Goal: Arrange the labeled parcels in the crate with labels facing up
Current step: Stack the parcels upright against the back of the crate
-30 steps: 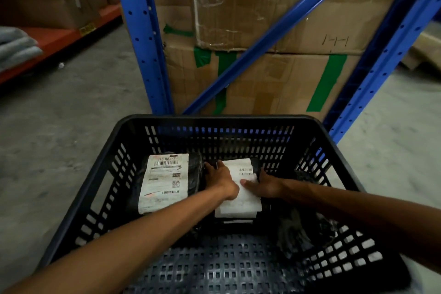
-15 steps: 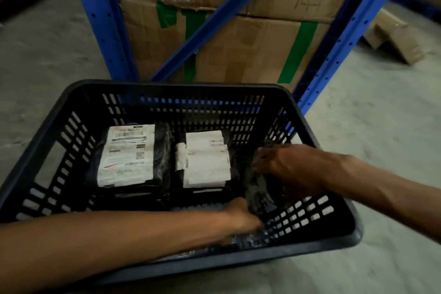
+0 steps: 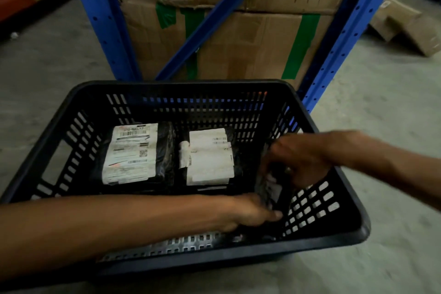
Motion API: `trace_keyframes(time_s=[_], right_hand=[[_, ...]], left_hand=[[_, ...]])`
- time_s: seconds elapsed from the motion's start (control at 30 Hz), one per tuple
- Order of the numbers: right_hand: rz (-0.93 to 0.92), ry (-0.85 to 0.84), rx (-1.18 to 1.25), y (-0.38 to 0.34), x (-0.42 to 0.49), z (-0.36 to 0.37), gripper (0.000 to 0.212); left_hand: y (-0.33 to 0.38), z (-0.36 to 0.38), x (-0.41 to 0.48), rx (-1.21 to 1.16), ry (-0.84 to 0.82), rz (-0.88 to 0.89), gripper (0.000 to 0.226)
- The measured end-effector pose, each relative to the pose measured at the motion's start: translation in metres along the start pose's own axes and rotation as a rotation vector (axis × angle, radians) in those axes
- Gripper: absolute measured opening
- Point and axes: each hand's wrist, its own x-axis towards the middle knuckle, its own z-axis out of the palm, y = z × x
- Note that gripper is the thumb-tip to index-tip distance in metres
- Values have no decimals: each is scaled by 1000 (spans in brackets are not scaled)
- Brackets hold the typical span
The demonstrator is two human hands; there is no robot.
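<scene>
Rightward, third parcel against crate wall.

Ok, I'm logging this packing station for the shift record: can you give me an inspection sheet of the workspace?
Surface: black slotted crate on a grey concrete floor.
Job's things: two parcels lie flat, labels up, left parcel and middle parcel; third parcel tilted at the right wall, label mostly hidden.
Clutter: nothing seen.
Grippers: left hand and right hand both on the third parcel.
Cables: nothing seen.
Surroundings: blue racking, taped cardboard boxes.
</scene>
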Motion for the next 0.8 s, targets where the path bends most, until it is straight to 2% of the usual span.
trace_keyframes(time_s=[0.1,0.17,0.23,0.3,0.4,0.47,0.57,0.73,0.8], right_hand=[[-52,-67,453,6,-23,-44,53],[-106,-13,762,16,-34,-60,51],[-89,75,1074,26,-36,-65,51],[-54,191,1378,32,-30,-62,50],[47,346,1703,29,-9,-50,36],[232,439,1819,28,12,-41,38],[436,508,1900,19,37,-38,34],[406,541,1679,0,57,-33,18],[397,568,1668,-1,67,-26,16]], left_hand=[[0,-41,-55,258,-66,89,61],[-6,-69,-83,287,-26,84,72],[-9,-93,-99,101,111,94,70],[-14,-120,-108,-210,245,105,55],[-25,-150,-113,-617,245,92,61],[-28,-153,-108,-744,317,115,56],[-27,-144,-82,-722,541,101,40],[-36,-146,-52,-742,629,-17,30],[-39,-148,-48,-705,673,-27,24]])
